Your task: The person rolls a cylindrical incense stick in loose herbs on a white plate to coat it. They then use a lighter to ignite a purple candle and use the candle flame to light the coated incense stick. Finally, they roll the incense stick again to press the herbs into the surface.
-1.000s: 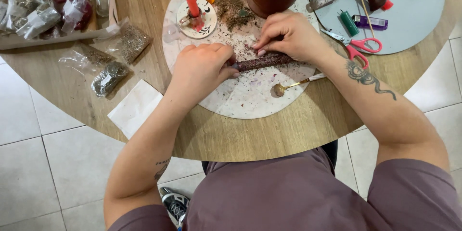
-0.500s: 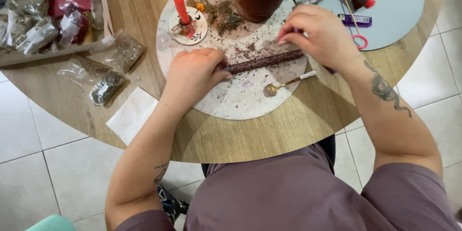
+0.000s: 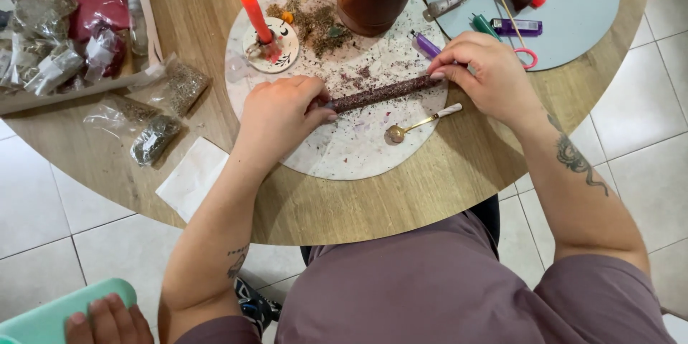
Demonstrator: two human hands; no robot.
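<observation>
A single head-worn camera looks almost straight down from above the seated person, near enough that the lap in mauve cloth fills the lower edge. The round wooden table (image 3: pixel 401 208) takes the upper two thirds, its far side cut off by the top edge. The round speckled white stone board (image 3: pixel 344 150) lies a little above centre, and the left hand (image 3: pixel 283 111) and right hand (image 3: pixel 487 75) reach up onto it from below. Pale floor tiles (image 3: pixel 43 201) show at both sides. There is no second view to share anything with.
</observation>
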